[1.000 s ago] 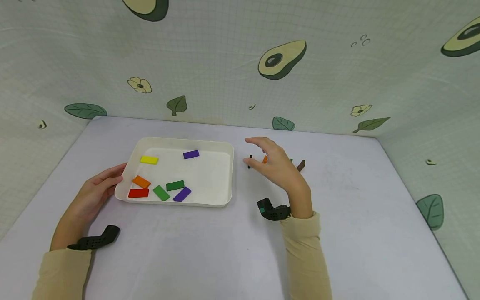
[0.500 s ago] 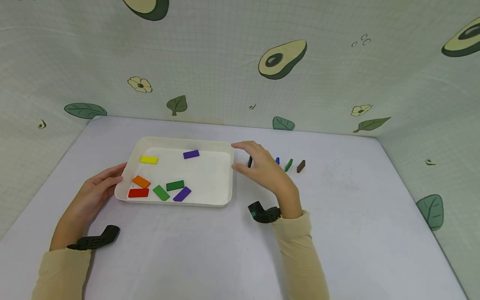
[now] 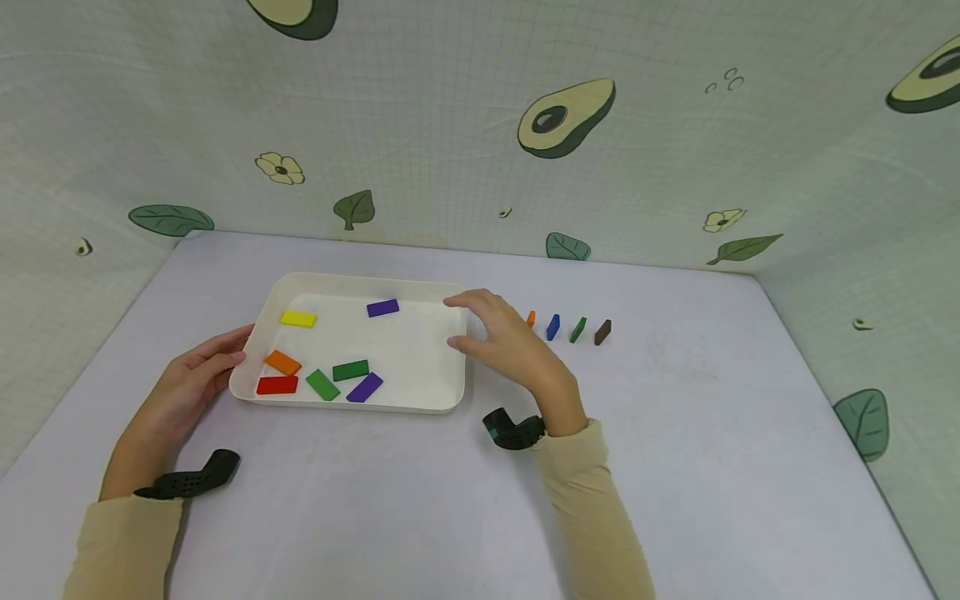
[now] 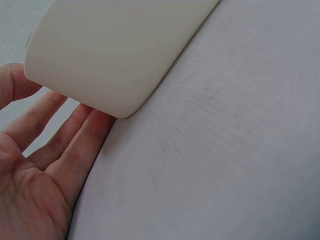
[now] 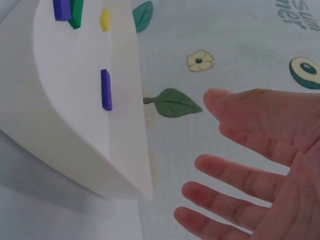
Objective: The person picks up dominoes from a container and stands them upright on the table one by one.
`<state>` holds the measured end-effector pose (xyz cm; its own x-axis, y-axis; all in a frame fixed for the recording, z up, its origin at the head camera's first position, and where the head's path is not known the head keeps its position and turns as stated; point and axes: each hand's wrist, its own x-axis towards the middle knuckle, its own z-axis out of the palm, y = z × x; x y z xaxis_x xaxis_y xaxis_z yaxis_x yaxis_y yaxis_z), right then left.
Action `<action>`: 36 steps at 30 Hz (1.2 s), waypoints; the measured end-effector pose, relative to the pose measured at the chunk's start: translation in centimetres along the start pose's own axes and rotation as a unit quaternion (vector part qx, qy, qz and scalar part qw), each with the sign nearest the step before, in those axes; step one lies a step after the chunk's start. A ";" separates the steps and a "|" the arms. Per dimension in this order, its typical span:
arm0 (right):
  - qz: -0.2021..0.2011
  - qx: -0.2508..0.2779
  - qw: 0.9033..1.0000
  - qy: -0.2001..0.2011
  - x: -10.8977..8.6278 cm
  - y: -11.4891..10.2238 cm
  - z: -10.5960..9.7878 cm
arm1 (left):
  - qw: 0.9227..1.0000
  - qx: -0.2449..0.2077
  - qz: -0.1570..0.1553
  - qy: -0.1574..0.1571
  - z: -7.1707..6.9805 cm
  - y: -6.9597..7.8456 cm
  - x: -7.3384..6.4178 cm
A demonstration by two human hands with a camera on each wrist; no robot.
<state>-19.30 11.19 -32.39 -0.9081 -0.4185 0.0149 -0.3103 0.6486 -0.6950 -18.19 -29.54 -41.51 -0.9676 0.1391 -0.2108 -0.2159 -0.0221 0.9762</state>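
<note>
At the tray's left end, my left hand (image 3: 187, 387) rests its fairly straight fingers against the outer wall of the white tray (image 3: 420, 408), the thumb near the rim. In the left wrist view those fingers (image 4: 75, 145) reach behind the tray's corner. Over the right rim my right hand (image 3: 506, 346) hovers, thumb and fingers spread, holding nothing. Flat in the tray lie a yellow block (image 3: 298, 319), an orange block (image 3: 282, 362), a red block (image 3: 277, 385), two green blocks (image 3: 350, 370) and two purple blocks (image 3: 382, 308).
Right of the tray, an orange block (image 3: 531, 318), a blue block (image 3: 553, 327), a green block (image 3: 577, 330) and a brown block (image 3: 603, 332) stand in a row on the white table (image 3: 712, 433). A printed cloth (image 3: 435, 125) hangs behind.
My right hand has moved left, from the row of standing blocks to the tray's right rim, hiding the black block and uncovering the orange and blue ones. The left hand and tray stay put.
</note>
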 end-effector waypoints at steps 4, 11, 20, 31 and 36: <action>-0.002 -0.003 1.000 -0.008 0.3 0.0 0.5 | 1.000 0.005 -0.002 0.000 0.0 0.0 0.0; 0.007 -0.011 1.000 -0.023 0.8 0.1 1.4 | 1.000 0.013 -0.015 0.009 0.0 0.1 0.1; 0.009 -0.031 0.999 -0.033 1.3 0.1 2.4 | 1.000 0.013 -0.011 0.009 0.0 0.1 0.1; 0.006 -0.033 0.998 -0.057 1.6 0.1 3.2 | 1.000 0.021 -0.015 0.012 0.0 0.1 0.2; 0.009 -0.038 0.997 -0.073 1.7 0.0 3.7 | 1.000 0.019 -0.008 0.008 0.0 0.0 0.1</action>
<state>-19.81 8.07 -35.02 -0.8652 -0.4902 -0.1052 -0.3195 0.7008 -0.6378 -18.28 -29.51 -41.50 -0.9661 0.1226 -0.2271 -0.2267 0.0169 0.9738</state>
